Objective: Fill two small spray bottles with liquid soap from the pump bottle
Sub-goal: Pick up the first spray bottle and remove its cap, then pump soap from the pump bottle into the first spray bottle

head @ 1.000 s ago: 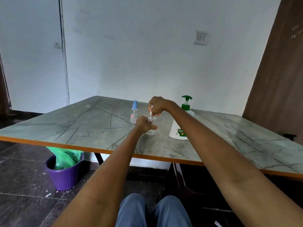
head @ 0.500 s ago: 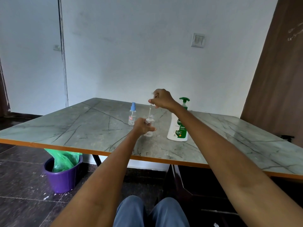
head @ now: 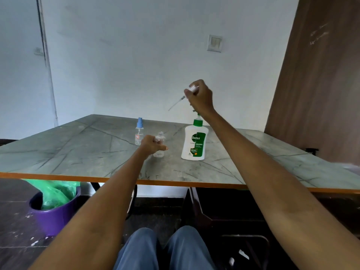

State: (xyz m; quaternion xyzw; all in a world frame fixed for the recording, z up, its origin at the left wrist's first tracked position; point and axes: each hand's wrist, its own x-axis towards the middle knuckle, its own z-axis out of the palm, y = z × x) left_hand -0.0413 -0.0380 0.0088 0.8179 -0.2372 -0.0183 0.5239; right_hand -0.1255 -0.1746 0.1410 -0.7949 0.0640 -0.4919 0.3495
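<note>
Nearest on the bench [head: 78, 152], the left hand [head: 151, 146] curls around the neck of an uncapped clear spray bottle [head: 159, 145], standing it upright near the bench's middle. A second ago its sprayer head [head: 191, 89] was still at the mouth; now the right hand [head: 200, 98] pinches that head and has carried it well up and to the right, its dip tube [head: 176, 103] hanging free in the air. So this bottle is open and, I judge, ready for soap. Just right stands the pump bottle [head: 194, 142], untouched. Slightly farther left, the second spray bottle [head: 139, 133] keeps its blue cap on, so it remains to be opened.
</note>
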